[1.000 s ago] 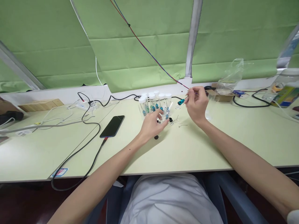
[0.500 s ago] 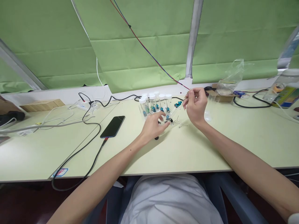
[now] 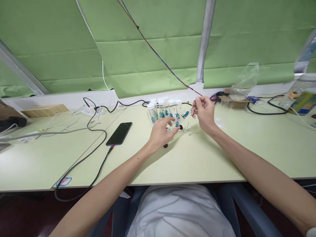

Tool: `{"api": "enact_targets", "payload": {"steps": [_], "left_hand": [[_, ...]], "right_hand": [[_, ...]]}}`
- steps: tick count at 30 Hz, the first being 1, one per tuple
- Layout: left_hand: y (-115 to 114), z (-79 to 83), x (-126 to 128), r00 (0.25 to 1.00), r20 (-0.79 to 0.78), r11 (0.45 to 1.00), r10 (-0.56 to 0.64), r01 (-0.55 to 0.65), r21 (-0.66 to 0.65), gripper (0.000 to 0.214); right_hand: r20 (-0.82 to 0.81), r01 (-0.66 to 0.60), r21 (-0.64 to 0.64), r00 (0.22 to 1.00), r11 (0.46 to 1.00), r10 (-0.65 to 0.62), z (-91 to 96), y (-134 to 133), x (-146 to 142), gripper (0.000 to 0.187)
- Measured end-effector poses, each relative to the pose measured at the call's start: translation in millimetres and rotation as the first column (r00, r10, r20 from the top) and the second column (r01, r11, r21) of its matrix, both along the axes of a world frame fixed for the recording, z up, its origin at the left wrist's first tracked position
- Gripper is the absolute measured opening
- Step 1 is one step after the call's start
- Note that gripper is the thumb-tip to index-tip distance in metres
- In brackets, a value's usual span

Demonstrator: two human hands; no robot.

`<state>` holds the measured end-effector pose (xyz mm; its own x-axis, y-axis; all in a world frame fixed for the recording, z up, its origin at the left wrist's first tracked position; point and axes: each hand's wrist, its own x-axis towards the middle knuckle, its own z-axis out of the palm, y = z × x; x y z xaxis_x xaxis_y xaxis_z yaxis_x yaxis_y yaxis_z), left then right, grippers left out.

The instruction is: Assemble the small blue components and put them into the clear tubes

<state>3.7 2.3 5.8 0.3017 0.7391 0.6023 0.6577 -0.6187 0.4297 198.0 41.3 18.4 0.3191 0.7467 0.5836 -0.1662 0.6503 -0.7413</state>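
Where right fingers pinch, blue component slants

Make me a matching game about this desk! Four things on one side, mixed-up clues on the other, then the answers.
Things:
1. Phone
2. Left hand
3. Right hand
4. Group of tubes

Clues:
A. Holding a tilted clear tube
B. Topped with white caps
C. Dark, with a cable plugged in
D. Holding a thin stem with a blue piece

Pairs: 1-C, 2-A, 3-D, 4-B
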Motion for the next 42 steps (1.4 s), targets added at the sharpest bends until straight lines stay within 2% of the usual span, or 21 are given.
{"api": "enact_targets", "payload": {"steps": [8,13,16,19,22,24,30,33,37,42], "left_hand": [[-0.7,1.8,-2.3,0.998,-0.009,0.998,0.059,-0.059,0.031,0.029],[-0.4,1.8,-2.9,0.996,-0.015,0.995,0.091,-0.090,0.037,0.029],[0.0,1.3,-3.2,0.996,-0.009,0.995,0.092,-0.092,0.040,0.030],[0.0,1.0,-3.5,0.995,-0.012,0.994,0.103,-0.102,0.041,0.031],[0.1,0.9,-3.9,0.994,-0.022,0.994,0.103,-0.102,0.040,0.031],[0.4,0.8,-4.1,0.995,-0.026,0.994,0.100,-0.099,0.044,0.031],[0.8,0.8,-4.6,0.994,-0.032,0.994,0.107,-0.106,0.034,0.031],[0.4,1.2,-4.4,0.993,-0.035,0.994,0.112,-0.111,0.025,0.032],[0.1,1.6,-4.1,0.991,-0.039,0.992,0.126,-0.126,0.021,0.031],[0.8,2.0,-4.5,0.991,-0.044,0.991,0.129,-0.128,0.026,0.030]], "right_hand": [[0.045,-0.129,-0.140,0.990,0.982,0.136,-0.2,-0.7,-0.4,0.030],[0.090,-0.153,-0.164,0.981,0.975,0.170,-0.2,-1.7,-0.3,0.034],[0.140,-0.123,-0.150,0.980,0.981,0.144,-0.9,-0.9,1.3,0.037],[0.234,-0.038,-0.107,0.970,0.994,0.062,-2.8,0.9,4.0,0.039],[0.345,0.028,-0.038,0.938,0.999,-0.014,-4.9,2.3,6.3,0.038],[0.390,0.030,-0.025,0.921,0.999,-0.018,-5.4,2.3,6.7,0.037],[0.274,-0.085,-0.147,0.954,0.985,0.124,-0.6,-1.3,3.6,0.039],[0.219,-0.103,-0.162,0.966,0.981,0.138,1.7,-2.6,4.3,0.040],[0.212,-0.125,-0.172,0.964,0.977,0.161,2.0,-2.7,6.7,0.039],[0.195,-0.205,-0.229,0.948,0.951,0.252,2.5,-2.9,8.0,0.041]]}}
